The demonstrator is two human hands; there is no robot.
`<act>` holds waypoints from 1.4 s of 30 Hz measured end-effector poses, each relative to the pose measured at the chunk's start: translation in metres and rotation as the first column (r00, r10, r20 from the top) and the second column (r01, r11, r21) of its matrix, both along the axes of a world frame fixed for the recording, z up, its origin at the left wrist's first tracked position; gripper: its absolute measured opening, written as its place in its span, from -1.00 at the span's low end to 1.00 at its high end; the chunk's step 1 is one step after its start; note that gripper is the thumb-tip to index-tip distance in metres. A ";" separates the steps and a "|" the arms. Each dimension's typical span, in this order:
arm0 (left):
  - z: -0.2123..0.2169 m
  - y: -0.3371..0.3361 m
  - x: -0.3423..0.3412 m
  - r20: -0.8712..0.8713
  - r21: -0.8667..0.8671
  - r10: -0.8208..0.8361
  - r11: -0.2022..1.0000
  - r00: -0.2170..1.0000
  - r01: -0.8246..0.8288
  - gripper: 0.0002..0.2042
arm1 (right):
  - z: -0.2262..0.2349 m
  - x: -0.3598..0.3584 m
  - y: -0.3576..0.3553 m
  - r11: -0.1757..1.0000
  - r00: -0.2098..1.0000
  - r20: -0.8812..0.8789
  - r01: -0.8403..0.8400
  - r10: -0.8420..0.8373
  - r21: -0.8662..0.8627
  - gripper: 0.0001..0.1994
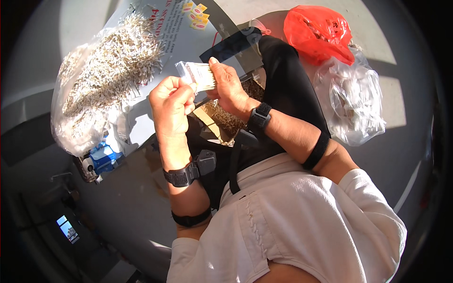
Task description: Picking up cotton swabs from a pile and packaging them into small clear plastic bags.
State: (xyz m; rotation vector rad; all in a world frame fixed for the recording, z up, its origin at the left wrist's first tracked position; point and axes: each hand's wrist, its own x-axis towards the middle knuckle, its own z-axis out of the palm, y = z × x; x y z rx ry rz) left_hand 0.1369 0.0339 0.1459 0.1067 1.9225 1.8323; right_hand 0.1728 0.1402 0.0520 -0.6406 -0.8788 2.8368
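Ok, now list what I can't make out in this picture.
All in the head view:
Small clear packet: lower left corner, covered by the left hand.
Cardboard box: part of its inside, blocked by the right hand.
Red bag: its contents, masked by crumpled plastic.
Lit screen: its picture, too small.

packet (200, 75): clear glossy plastic | red bag (317, 34): shiny plastic | shirt (302, 217): matt cloth
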 end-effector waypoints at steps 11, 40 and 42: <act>-0.003 -0.009 -0.002 -0.077 0.003 0.068 0.998 0.995 -0.068 -0.88 | -0.015 -0.003 0.006 0.746 0.989 -0.126 0.139 -0.074 0.652 -0.57; -0.013 0.009 0.003 -0.779 -0.480 -0.150 0.768 0.609 -0.424 -0.76 | -0.035 0.004 0.024 0.953 0.917 -0.342 -0.266 0.205 -0.143 -0.91; -0.010 0.008 0.002 -0.785 -0.463 -0.148 0.786 0.602 -0.409 -0.77 | -0.039 0.001 0.024 0.927 0.876 -0.427 -0.326 0.224 -0.183 -0.89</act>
